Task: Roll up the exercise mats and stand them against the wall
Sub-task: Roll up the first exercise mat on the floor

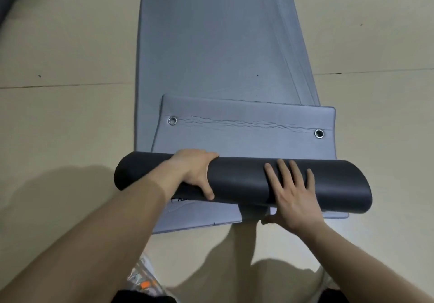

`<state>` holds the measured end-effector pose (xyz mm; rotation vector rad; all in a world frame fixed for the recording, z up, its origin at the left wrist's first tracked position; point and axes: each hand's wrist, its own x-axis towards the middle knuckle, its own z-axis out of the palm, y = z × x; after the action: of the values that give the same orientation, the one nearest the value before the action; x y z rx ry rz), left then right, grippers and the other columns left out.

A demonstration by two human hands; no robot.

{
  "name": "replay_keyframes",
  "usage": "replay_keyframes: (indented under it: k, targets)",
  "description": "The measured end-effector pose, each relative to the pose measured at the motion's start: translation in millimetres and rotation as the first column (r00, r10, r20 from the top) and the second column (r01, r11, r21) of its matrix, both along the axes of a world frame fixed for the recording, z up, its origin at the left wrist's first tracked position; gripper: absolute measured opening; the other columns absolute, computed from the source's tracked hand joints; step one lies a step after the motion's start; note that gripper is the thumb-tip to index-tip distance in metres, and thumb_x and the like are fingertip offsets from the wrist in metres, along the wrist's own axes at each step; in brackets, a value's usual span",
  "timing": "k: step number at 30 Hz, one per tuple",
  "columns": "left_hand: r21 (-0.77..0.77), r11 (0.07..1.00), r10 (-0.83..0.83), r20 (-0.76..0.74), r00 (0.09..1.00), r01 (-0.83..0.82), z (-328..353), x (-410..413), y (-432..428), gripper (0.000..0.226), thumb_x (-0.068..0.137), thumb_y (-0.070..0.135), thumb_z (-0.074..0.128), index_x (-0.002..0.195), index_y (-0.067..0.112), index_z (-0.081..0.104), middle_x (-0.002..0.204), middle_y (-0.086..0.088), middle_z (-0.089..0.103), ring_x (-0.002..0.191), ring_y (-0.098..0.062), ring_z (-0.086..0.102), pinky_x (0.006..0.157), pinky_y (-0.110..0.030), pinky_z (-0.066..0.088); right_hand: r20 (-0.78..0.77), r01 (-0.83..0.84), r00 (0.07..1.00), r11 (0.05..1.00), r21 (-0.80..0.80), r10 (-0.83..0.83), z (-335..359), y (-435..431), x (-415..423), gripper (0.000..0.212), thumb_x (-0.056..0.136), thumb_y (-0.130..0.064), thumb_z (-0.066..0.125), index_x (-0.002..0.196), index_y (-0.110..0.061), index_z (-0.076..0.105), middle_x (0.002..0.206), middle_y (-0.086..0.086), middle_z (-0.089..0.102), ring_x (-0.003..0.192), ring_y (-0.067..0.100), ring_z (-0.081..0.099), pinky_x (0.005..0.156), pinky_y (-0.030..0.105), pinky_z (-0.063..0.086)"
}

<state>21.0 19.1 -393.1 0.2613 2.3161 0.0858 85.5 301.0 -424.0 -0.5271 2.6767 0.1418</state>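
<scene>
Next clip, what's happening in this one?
A person is rolling up a mat on the floor. The dark roll lies across the near end of the grey mats. The left hand wraps over the roll, and the right hand lies flat on top with fingers spread. A short tail with two eyelets is left unrolled. At least one more mat lies flat underneath. Nothing stands against a wall yet.
</scene>
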Motion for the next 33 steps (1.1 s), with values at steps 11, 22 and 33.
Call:
replay_keyframes:
  k: [11,22,33]
  targets:
    - [-0.027,0.993,0.095,-0.365,0.926,-0.113,-21,-21,-20,0.140,0.055,0.084,0.075,0.160,0.037,-0.005,0.170,-0.002,0.010,0.156,-0.031,0.005,0.123,-0.060,0.005,-0.105,0.004,0.994,0.999,-0.052,-0.010,10,-20,-99,0.136,0.045,-0.079,0.081,0.157,-0.022,0.028,0.158,0.014,0.033,0.146,0.039,0.028,0.119,0.058,0.009]
    - [-0.176,0.982,-0.151,-0.494,0.856,0.071,-45,-75,-36,0.146,0.051,0.091,0.068,0.160,0.025,-0.005,0.166,-0.010,0.019,0.149,-0.037,0.024,0.121,-0.055,0.023,-0.037,-0.116,0.992,0.990,0.085,0.120,-3,-35,-202,0.147,0.027,-0.100,0.061,0.148,-0.025,0.021,0.137,0.006,0.047,0.125,0.034,0.047,0.107,0.057,0.037]
    - [-0.066,0.958,0.246,-0.309,0.919,-0.279,-8,28,-95,0.126,0.062,0.069,0.083,0.160,0.044,0.007,0.170,0.005,0.007,0.156,-0.031,0.005,0.124,-0.060,0.012,0.329,0.042,0.944,0.997,-0.057,-0.021,14,-87,-94,0.128,0.029,-0.097,0.068,0.131,-0.025,0.041,0.128,0.002,0.057,0.118,0.033,0.055,0.097,0.051,0.050]
